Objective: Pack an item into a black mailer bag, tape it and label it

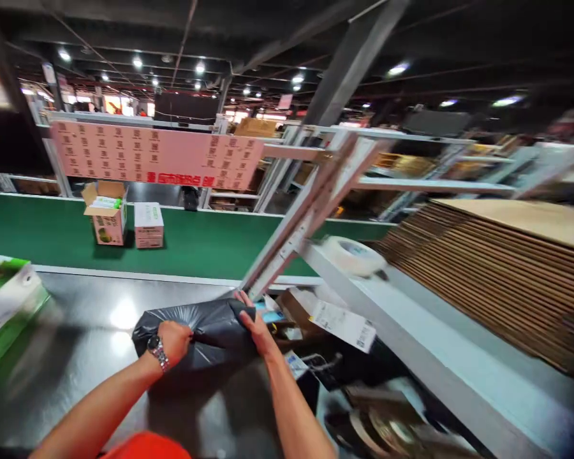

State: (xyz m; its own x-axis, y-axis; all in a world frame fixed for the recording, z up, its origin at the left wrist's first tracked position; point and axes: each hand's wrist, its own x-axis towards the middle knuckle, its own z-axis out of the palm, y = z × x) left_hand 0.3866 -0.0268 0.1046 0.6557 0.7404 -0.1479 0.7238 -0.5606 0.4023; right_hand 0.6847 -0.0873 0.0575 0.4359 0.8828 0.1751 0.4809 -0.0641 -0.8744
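Left hand [175,341] of mine is clenched on a fold of the black plastic bag [217,325], fingertips tucked out of sight; my right hand [256,325] grips the bag's right end, thumb in view, the other fingers partly hidden behind it. I can't see what the bag contains, nor tell whether it rests on the steel table [81,344] or is just lifted. Left of the bag, a green-and-white package [9,312] is blurred and cut off at the edge. Beyond the bag, 2 boxes stand on the green belt [210,242]: an opened carton [108,228] and a closed carton [148,229]. Right of the bag, a white label [344,324] is too blurred to read, and farther right a cardboard stack [483,280] runs out of view.
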